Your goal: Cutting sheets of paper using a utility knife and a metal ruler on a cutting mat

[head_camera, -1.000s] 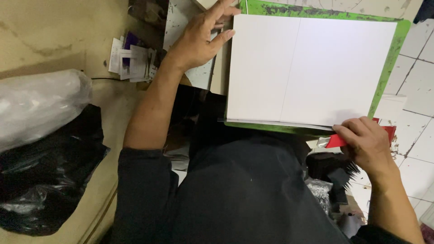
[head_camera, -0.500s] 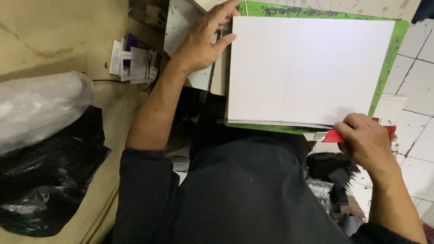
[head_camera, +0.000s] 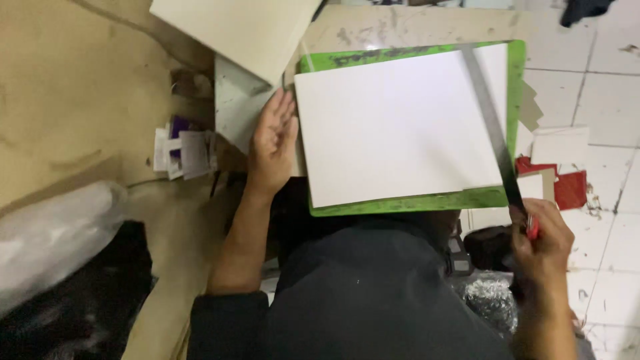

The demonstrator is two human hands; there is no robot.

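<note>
Left hand [head_camera: 272, 143] lies flat, open, steadying the white sheet [head_camera: 393, 127] at nine o'clock; right hand [head_camera: 541, 240] grips the steel ruler [head_camera: 492, 127] at three o'clock; sheet apparently uncut.

I see a heap of small white and purple cards [head_camera: 179, 152] at left, a clear plastic bag [head_camera: 53, 243] over something black, and red scraps [head_camera: 567, 187] on white tiles [head_camera: 607, 120].

White sheet [head_camera: 400, 127] on bright green cutting mat [head_camera: 413, 200] w/ dark smudges; grey metal ruler [head_camera: 490, 120] across both. Red scraps [head_camera: 570, 190] on off-white tiled floor [head_camera: 607, 67]; purple-and-white packets [head_camera: 181, 150] on tan cardboard [head_camera: 73, 100].
</note>
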